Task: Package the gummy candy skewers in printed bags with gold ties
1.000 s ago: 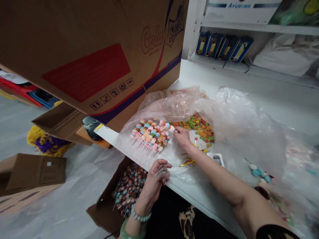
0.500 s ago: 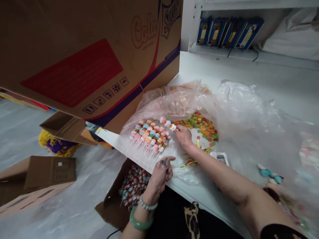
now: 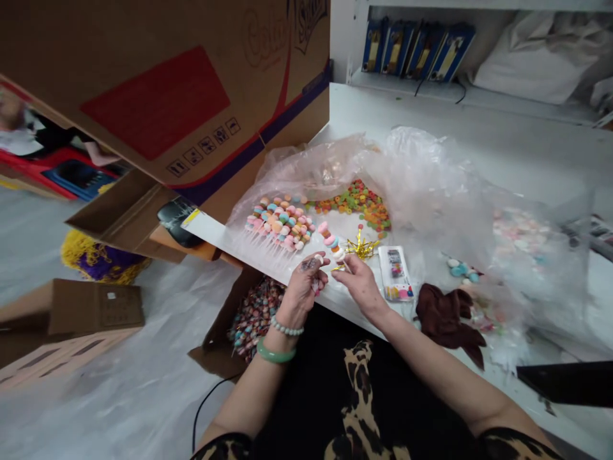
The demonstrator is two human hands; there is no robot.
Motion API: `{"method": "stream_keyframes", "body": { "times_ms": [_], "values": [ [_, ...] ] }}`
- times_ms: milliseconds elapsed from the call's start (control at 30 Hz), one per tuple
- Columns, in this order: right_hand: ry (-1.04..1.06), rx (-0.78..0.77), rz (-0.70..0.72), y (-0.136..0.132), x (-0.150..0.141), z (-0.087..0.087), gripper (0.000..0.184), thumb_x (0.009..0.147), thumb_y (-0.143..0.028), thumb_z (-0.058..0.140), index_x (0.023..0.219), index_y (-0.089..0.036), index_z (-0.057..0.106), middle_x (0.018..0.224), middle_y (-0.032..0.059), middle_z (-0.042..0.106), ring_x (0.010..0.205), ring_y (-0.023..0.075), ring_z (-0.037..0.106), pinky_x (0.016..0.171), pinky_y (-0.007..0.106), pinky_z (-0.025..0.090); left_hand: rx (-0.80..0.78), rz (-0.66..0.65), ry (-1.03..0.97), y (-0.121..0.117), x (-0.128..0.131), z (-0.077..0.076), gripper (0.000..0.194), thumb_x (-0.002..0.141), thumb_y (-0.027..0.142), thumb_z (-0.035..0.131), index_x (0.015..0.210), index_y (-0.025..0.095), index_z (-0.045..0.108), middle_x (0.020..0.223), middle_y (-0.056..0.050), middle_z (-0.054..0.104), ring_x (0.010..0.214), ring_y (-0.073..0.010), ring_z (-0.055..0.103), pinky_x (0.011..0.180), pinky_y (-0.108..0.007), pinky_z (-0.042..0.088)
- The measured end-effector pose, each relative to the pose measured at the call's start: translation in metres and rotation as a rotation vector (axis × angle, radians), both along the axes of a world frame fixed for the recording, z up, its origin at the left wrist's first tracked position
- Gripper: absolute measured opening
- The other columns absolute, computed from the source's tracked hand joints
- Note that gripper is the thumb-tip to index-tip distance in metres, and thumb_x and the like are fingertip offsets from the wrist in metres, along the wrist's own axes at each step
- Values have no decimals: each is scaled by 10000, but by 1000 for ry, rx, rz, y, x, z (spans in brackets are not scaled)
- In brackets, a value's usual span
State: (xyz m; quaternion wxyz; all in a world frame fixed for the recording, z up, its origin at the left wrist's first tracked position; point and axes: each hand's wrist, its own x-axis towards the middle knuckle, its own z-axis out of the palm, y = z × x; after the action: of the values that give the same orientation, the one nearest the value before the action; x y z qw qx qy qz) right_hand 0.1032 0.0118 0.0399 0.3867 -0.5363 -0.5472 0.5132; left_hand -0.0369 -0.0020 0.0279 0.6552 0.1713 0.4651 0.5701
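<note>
My right hand (image 3: 361,284) pinches the stick of a candy skewer (image 3: 330,241) strung with pink, blue and white pieces, holding it tilted above the table edge. Close beside it, my left hand (image 3: 302,287) is closed on a small crumpled piece of shiny clear plastic (image 3: 311,262); its exact kind is hard to make out. Similar candy skewers (image 3: 280,222) lie in a row on clear plastic, their white sticks toward me. Behind them spread loose red, orange and green candy rings (image 3: 366,204). Gold twist ties (image 3: 359,246) lie just beyond my right hand.
A large cardboard box (image 3: 201,96) rises at the left. Below the table edge, an open box (image 3: 218,345) holds many wrapped colourful candies (image 3: 253,313). Right of my hands are a small printed packet (image 3: 395,275), a dark brown cloth (image 3: 443,313) and clear plastic bags (image 3: 426,172).
My right hand has drawn the skewer from beside the row back toward me and tilted it more upright. It is now close to my left hand. The view has shifted.
</note>
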Motion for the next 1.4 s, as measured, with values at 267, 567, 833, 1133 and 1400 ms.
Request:
{"method": "stream_keyframes", "body": {
  "times_ms": [267,567,833,1133,1400],
  "values": [
    [-300,115,42,-68,67,-1,214,888,-378,522,839,-216,653,652,-9,577,633,160,532,617,270,381,106,-31,34,-27,-25,-10,383,741,414,759,1003,163,638,792,-21,663,447,-76,551,310,-174,282],
    [-419,217,42,-103,74,-33,203,932,-272,480,919,-228,678,800,16,693,748,174,634,697,265,416,49,-239,383,-49,-1,-7,445,789,452,704,1102,140,658,546,-29,640,403,-86,503,366,-170,274],
    [-455,257,33,-121,85,-46,217,927,-240,475,958,-233,690,869,23,725,759,170,647,696,257,410,4,-239,445,-59,20,-15,446,769,438,716,1099,143,667,598,-37,668,402,-88,500,347,-178,259],
    [-403,59,75,-117,80,-57,213,901,-284,451,870,-230,655,671,6,616,630,166,556,621,267,361,29,-182,591,-72,43,-32,469,756,453,694,1116,154,663,562,-4,646,407,-90,497,354,-175,288],
    [-120,-86,193,-108,89,-73,187,837,-299,490,693,-220,580,579,-40,552,572,143,527,575,249,377,-109,-284,355,-68,36,-30,493,723,555,686,960,124,652,521,-37,631,338,-87,472,318,-173,231]
  ]
}}
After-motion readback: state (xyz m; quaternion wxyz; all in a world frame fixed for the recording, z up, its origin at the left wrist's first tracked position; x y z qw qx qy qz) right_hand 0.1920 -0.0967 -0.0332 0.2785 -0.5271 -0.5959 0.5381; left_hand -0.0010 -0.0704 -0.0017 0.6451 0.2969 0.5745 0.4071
